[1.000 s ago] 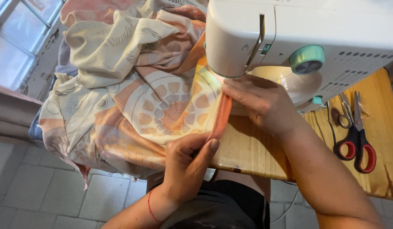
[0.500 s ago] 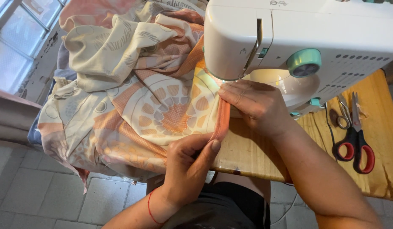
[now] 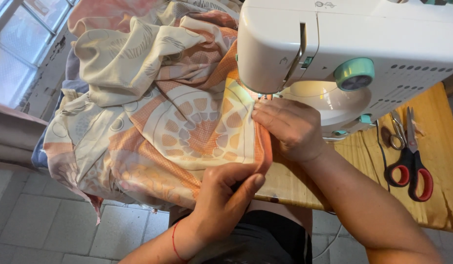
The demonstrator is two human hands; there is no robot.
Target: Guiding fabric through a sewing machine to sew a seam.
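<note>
Pinching the patterned fabric [image 3: 187, 132] edge, left hand [image 3: 226, 193]; right hand [image 3: 290, 127] presses it flat beside the sewing machine [image 3: 363, 44].

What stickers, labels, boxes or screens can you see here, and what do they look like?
No boxes, packages, signs or screens show.
Small mark: a tiny dark printed emblem on top of the white sewing machine, near the upper edge of the picture.
Small symbol: a little grey outline on the machine's front face, left of the vertical slot.
Both are too small to make out further.
</note>
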